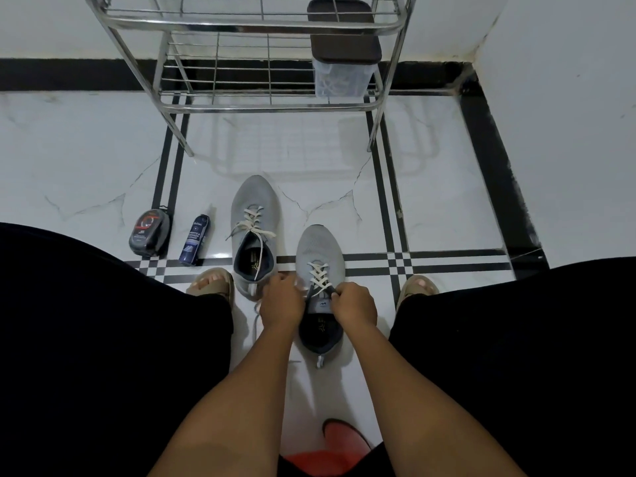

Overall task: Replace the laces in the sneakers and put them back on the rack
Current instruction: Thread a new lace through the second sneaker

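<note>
Both sneakers on floor before rack (241,108). Far sneaker (254,232) laced, untied. Near sneaker (320,287) laced; left hand (280,302) and right hand (354,306) pinched lace ends. Tying, racking remained.

Open white marble floor (309,156) is lying between the toes of the two grey knit sneakers (254,215) and the chrome wire rack (213,108). A clear plastic box with a dark brown lid (339,63) is occupying the rack's right end. Left of the sneakers, a dark round polish tin (149,232) and a blue tube (194,239) are standing close together, narrowing passage there.
</note>
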`<control>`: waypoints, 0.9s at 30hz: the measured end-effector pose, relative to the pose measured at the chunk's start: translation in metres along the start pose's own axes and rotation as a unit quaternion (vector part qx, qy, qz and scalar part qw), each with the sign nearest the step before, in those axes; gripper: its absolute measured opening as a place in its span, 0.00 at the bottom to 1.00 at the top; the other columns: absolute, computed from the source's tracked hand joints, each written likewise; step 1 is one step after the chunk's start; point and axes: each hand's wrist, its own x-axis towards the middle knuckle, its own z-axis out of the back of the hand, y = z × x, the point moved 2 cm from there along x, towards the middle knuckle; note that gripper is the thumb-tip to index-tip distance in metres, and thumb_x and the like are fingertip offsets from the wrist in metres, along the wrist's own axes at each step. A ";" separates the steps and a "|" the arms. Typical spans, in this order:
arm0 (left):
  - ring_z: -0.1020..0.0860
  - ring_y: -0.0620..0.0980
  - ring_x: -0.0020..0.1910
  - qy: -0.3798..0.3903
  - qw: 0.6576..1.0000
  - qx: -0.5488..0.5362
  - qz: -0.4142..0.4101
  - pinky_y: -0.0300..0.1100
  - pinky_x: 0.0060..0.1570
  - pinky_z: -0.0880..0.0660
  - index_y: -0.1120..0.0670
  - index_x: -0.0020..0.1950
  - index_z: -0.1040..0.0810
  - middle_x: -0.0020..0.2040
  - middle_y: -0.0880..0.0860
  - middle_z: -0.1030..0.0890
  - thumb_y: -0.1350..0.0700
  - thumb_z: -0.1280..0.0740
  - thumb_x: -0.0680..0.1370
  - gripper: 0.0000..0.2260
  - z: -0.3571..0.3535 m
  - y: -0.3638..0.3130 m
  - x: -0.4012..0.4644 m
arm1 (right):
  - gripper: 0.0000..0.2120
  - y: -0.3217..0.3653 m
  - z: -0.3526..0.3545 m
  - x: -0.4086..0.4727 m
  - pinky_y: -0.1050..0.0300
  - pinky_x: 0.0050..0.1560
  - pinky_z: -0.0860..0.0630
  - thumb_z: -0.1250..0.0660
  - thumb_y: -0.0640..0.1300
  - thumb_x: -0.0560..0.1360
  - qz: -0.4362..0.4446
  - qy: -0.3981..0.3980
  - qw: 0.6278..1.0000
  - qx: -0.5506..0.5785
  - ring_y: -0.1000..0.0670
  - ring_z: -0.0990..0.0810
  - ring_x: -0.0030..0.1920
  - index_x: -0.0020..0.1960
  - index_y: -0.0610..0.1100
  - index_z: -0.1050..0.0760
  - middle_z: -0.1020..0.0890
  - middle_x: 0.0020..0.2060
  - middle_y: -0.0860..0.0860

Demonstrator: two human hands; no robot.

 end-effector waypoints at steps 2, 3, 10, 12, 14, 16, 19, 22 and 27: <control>0.31 0.57 0.62 0.039 0.998 0.033 -0.041 0.49 0.54 0.29 0.53 0.62 0.23 0.64 0.56 0.28 0.57 0.40 0.80 0.12 -0.005 -0.004 0.002 | 0.10 0.001 -0.001 -0.001 0.57 0.41 0.29 0.40 0.45 0.79 0.008 0.000 1.000 -0.006 0.42 0.20 0.50 0.52 0.45 0.20 0.19 0.50 0.44; 0.32 0.57 0.63 0.054 0.997 0.045 -0.036 0.49 0.55 0.30 0.54 0.61 0.23 0.64 0.56 0.29 0.56 0.41 0.81 0.12 -0.004 -0.005 0.003 | 0.10 0.001 -0.001 0.000 0.57 0.41 0.29 0.40 0.45 0.79 0.012 0.000 1.000 -0.011 0.42 0.20 0.50 0.53 0.46 0.20 0.19 0.50 0.44; 0.26 0.59 0.62 0.123 0.974 -0.152 0.114 0.45 0.54 0.30 0.62 0.62 0.23 0.63 0.61 0.24 0.57 0.42 0.80 0.15 0.023 -0.020 0.014 | 0.11 0.006 0.006 -0.004 0.56 0.46 0.27 0.38 0.46 0.78 0.014 -0.001 1.000 0.007 0.43 0.22 0.54 0.57 0.46 0.21 0.21 0.54 0.46; 0.23 0.58 0.59 0.152 0.952 -0.228 0.136 0.45 0.53 0.27 0.62 0.60 0.21 0.59 0.61 0.21 0.56 0.33 0.77 0.15 0.035 -0.031 0.018 | 0.10 0.013 0.011 -0.007 0.54 0.49 0.26 0.38 0.46 0.78 0.025 -0.033 0.998 0.038 0.44 0.23 0.55 0.56 0.46 0.22 0.24 0.55 0.47; 0.22 0.58 0.57 0.154 0.923 -0.313 0.159 0.48 0.56 0.26 0.61 0.56 0.18 0.57 0.60 0.20 0.56 0.28 0.74 0.14 0.052 -0.035 0.016 | 0.07 0.022 0.021 -0.009 0.54 0.48 0.25 0.38 0.43 0.76 0.030 -0.040 0.993 0.107 0.46 0.23 0.51 0.52 0.46 0.23 0.24 0.53 0.48; 0.22 0.58 0.54 0.153 0.895 -0.384 0.165 0.53 0.58 0.25 0.58 0.49 0.16 0.56 0.60 0.19 0.57 0.29 0.75 0.06 0.065 -0.037 0.012 | 0.05 0.035 0.032 -0.010 0.57 0.41 0.27 0.38 0.42 0.75 0.025 0.009 0.977 0.214 0.48 0.24 0.43 0.45 0.44 0.24 0.21 0.46 0.47; 0.21 0.60 0.51 0.136 0.849 -0.477 0.183 0.50 0.49 0.23 0.59 0.46 0.17 0.52 0.60 0.19 0.59 0.31 0.76 0.05 0.079 -0.042 0.003 | 0.08 0.048 0.047 -0.020 0.58 0.39 0.29 0.37 0.39 0.73 -0.020 0.132 0.912 0.388 0.50 0.26 0.40 0.49 0.43 0.21 0.21 0.42 0.46; 0.21 0.59 0.51 0.129 0.838 -0.501 0.174 0.47 0.46 0.23 0.61 0.50 0.17 0.56 0.62 0.19 0.58 0.30 0.75 0.08 0.079 -0.045 0.000 | 0.12 0.051 0.050 -0.027 0.60 0.44 0.29 0.35 0.38 0.74 0.002 0.176 0.882 0.438 0.54 0.26 0.41 0.57 0.45 0.20 0.21 0.40 0.53; 0.20 0.60 0.44 0.128 0.827 -0.514 0.190 0.55 0.51 0.22 0.57 0.35 0.17 0.53 0.63 0.18 0.59 0.29 0.71 0.05 0.088 -0.047 -0.005 | 0.11 0.047 0.048 -0.028 0.56 0.51 0.28 0.31 0.42 0.75 0.028 0.147 0.881 0.449 0.53 0.23 0.49 0.57 0.46 0.23 0.20 0.47 0.52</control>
